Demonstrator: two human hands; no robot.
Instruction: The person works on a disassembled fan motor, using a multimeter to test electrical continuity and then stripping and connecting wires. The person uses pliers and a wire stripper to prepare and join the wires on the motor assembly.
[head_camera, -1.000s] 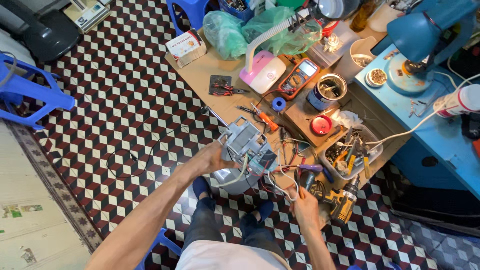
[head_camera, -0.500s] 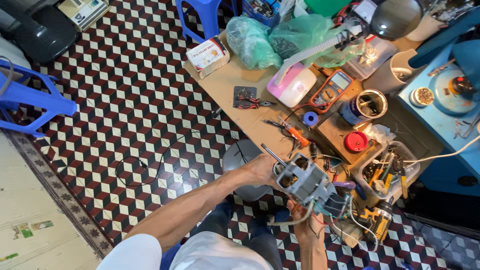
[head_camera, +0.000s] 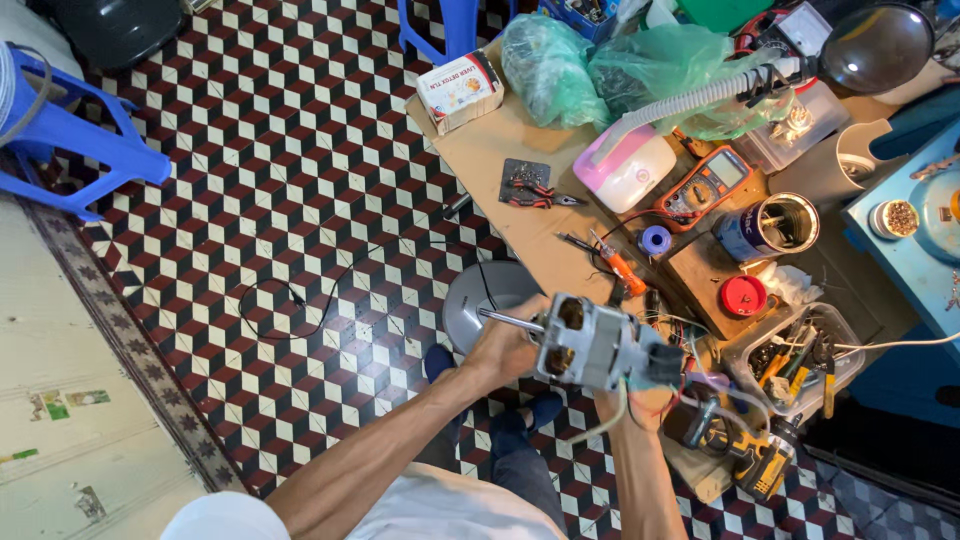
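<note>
Over the near edge of the desk (head_camera: 470, 150), seen from the head camera, the person is holding up a small electric motor (head_camera: 600, 350), grey and metal, with its thin shaft pointing left and a bundle of coloured wires trailing off its right end. Left hand (head_camera: 505, 345) is clasping the motor's left end, fingers wrapped round the housing beside the shaft. Right hand (head_camera: 635, 400) is coming in from underneath, mostly hidden by the motor, so I cannot tell how tightly it is closing, though it is touching the wired end. Below the motor, a round grey fan base (head_camera: 480, 300) is sitting on the checked floor (head_camera: 250, 200), with a thin black cable (head_camera: 300, 300) curling beside it. Up on the desk, an orange screwdriver (head_camera: 615, 262) is lying just beyond the motor, a red lid (head_camera: 743, 295) is sitting to its right, and an orange multimeter (head_camera: 705, 183) is resting near a pink and white box (head_camera: 625, 170). At the desk's right edge, a clear tray of tools (head_camera: 790, 355) is standing close to the wires.
</note>
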